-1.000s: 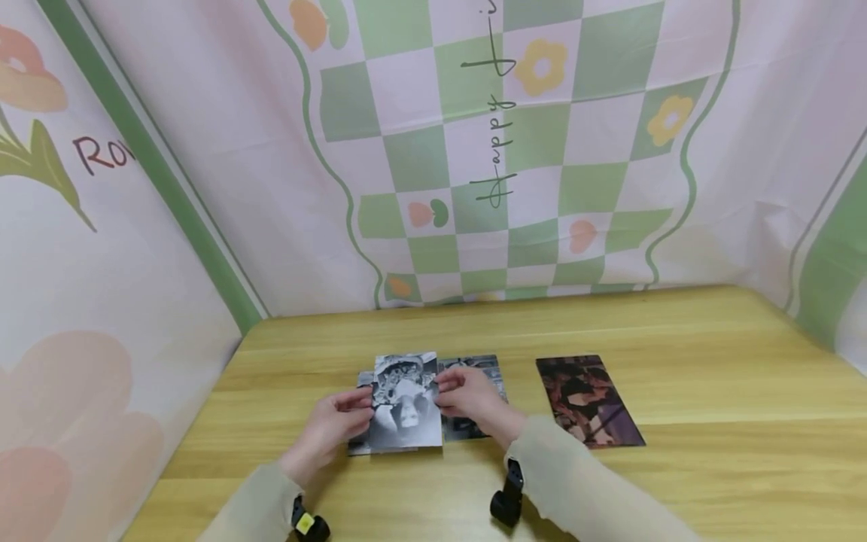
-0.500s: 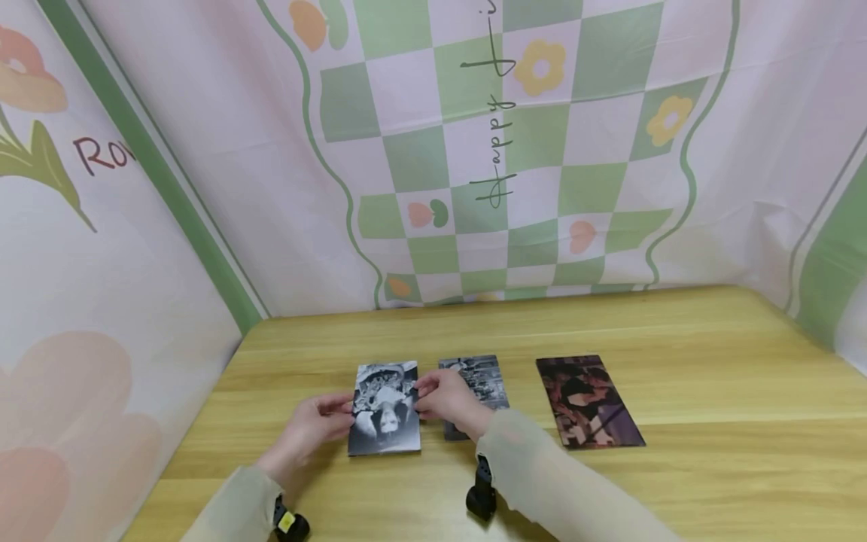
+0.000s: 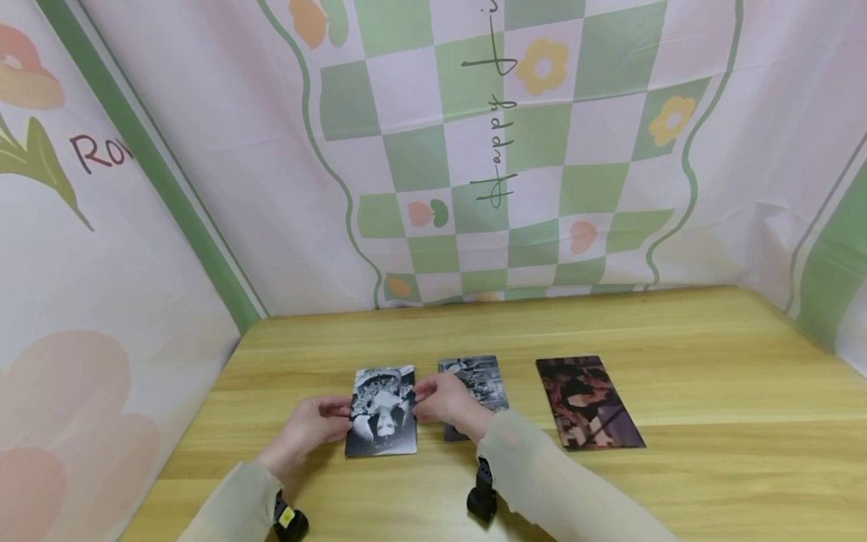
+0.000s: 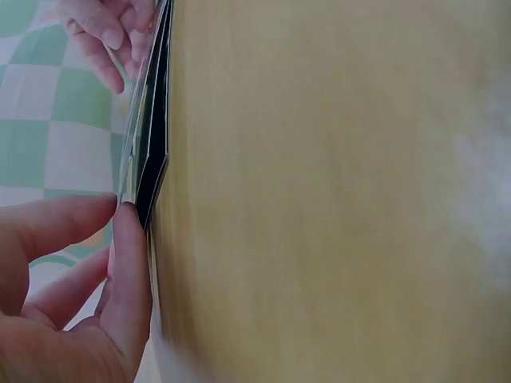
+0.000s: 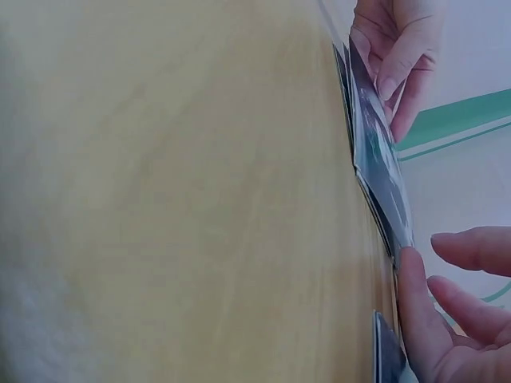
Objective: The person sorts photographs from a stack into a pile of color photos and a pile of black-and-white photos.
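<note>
A black-and-white photo card [image 3: 381, 410] lies at the left, over other cards, and the stack's edges fan slightly apart in both wrist views. My left hand [image 3: 313, 427] pinches its left edge, thumb and index fingertip meeting at the corner in the left wrist view. At its right edge is my right hand [image 3: 443, 400]. In the right wrist view, the right thumb [image 5: 421, 307] touches the card's corner while the index finger stands away from it. Beneath the right hand lies another black-and-white photo card [image 3: 484, 382], partly hidden.
Farther right, a dark reddish photo card [image 3: 589, 403] lies on the wooden table [image 3: 731, 391]. A printed cloth [image 3: 535, 143] with green checks hangs behind the table. Another cloth panel [image 3: 135, 263] borders the left side.
Both hands have brought the black-and-white photo card left and down onto the left stack, uncovering more of the middle card. My right index finger now stands off its edge.
</note>
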